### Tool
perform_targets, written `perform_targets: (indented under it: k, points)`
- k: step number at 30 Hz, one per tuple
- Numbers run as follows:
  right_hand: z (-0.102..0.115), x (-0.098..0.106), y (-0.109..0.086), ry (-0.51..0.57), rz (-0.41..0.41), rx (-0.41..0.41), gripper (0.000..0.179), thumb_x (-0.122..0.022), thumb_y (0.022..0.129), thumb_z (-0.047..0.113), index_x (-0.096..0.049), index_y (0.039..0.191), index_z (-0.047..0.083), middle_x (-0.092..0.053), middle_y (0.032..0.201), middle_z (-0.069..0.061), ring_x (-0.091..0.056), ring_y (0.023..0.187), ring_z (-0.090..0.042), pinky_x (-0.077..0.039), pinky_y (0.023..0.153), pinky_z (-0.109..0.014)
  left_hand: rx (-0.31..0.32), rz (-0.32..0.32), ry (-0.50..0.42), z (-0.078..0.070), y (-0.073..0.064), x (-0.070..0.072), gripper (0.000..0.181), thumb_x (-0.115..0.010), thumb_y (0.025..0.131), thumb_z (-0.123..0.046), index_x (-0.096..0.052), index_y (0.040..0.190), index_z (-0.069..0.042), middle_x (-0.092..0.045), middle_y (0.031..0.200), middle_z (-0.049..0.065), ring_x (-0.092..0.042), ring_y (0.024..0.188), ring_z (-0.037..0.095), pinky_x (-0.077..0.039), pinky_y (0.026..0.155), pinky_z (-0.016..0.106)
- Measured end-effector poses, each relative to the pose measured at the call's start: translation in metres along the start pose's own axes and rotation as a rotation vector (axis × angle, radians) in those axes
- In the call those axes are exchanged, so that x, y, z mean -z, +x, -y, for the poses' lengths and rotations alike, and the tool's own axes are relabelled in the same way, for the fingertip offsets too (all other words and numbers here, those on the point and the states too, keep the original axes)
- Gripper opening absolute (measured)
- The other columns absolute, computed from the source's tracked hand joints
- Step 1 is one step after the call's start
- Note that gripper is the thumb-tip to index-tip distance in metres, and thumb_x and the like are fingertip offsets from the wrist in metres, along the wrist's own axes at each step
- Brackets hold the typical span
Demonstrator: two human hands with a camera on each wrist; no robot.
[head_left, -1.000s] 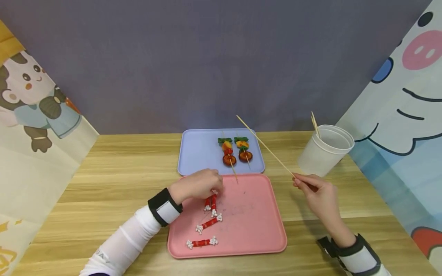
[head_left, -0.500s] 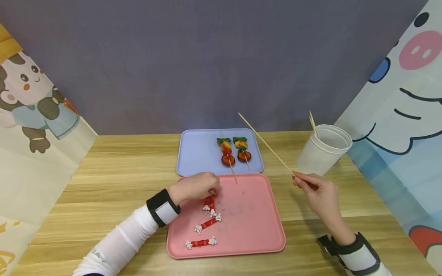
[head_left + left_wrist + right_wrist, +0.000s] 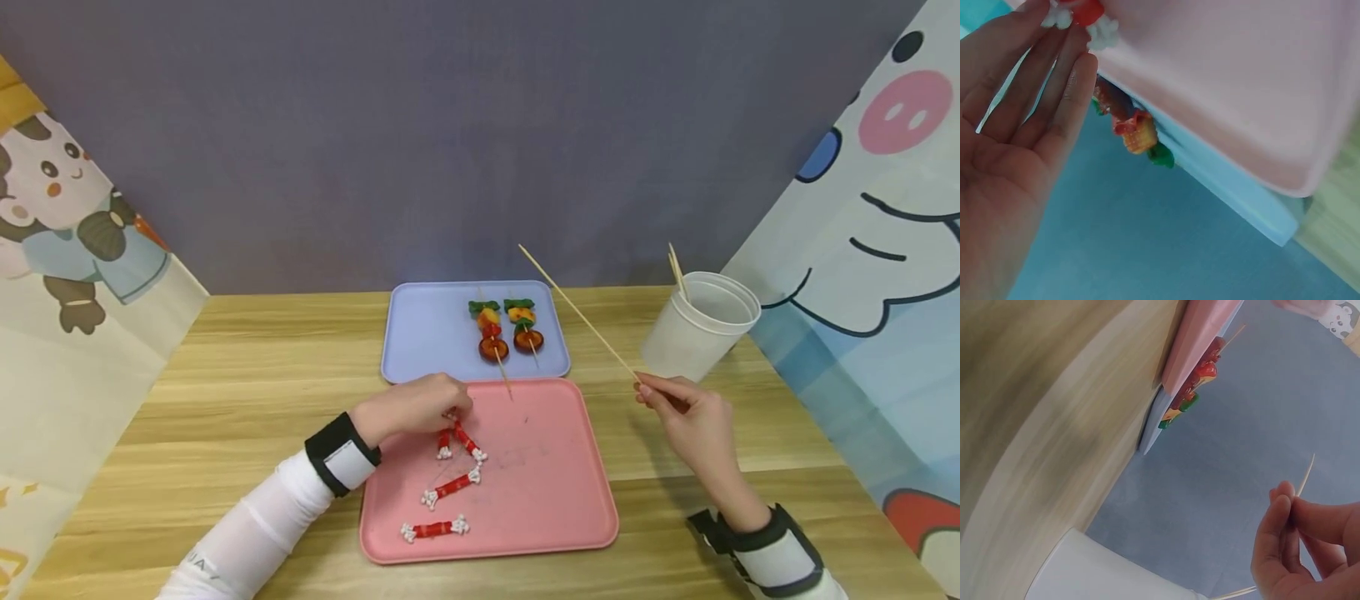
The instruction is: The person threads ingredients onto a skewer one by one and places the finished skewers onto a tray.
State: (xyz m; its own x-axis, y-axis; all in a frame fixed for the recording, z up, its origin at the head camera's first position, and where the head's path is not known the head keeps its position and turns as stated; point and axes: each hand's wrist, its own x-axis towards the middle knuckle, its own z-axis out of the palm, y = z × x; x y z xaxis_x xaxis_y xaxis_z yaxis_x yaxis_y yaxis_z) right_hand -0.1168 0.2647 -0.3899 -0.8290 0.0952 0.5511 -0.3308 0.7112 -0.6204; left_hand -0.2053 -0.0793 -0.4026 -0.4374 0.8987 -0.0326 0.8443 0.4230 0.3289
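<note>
My left hand (image 3: 416,408) is over the upper left of the pink tray (image 3: 540,533). Its fingertips pinch the upper end of a red stick with white knobbly ends (image 3: 470,440); the fingers partly hide this end. Close beside lies a second such stick (image 3: 444,443), and two more lie lower on the tray. In the left wrist view, thumb and fingers reach toward the red-and-white pieces (image 3: 1088,12) at the top edge. My right hand (image 3: 693,421) pinches a bare bamboo skewer (image 3: 577,312) near one end between thumb and fingers, and the skewer slants up to the left.
Behind the pink tray, a blue tray (image 3: 427,333) bears two loaded toy food skewers (image 3: 491,329), one handle reaching over the pink tray. A white bucket (image 3: 693,333) with several bamboo skewers (image 3: 677,271) stands right of the trays. A grey wall (image 3: 360,150) rises behind.
Under my left hand, the red stick has swung its lower end to the right. My right hand and its skewer have hardly moved.
</note>
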Motion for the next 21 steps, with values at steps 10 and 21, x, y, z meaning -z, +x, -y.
perform_targets:
  k: [10,21]
  points:
    - [0.000,0.000,0.001,-0.002,0.008,-0.004,0.015,-0.069,0.076,-0.003,-0.074,0.090,0.000,-0.071,0.076,-0.012,-0.060,0.065,0.008,-0.047,0.056,-0.004,-0.007,-0.034,-0.017,0.001,-0.005,-0.004,0.022,-0.059,0.073,0.005,-0.064,0.079,-0.015,-0.058,0.075,-0.003,-0.052,0.071,0.009,-0.046,0.062,0.020]
    - [0.011,-0.006,0.006,-0.015,0.069,0.016,0.014,-0.071,0.076,0.003,-0.075,0.089,0.006,-0.071,0.074,-0.004,-0.060,0.063,0.004,-0.047,0.052,-0.008,0.091,-0.439,-0.270,0.006,-0.024,0.019,0.014,-0.063,0.077,-0.009,-0.070,0.086,-0.017,-0.064,0.082,-0.007,-0.055,0.074,0.007,-0.053,0.065,0.031]
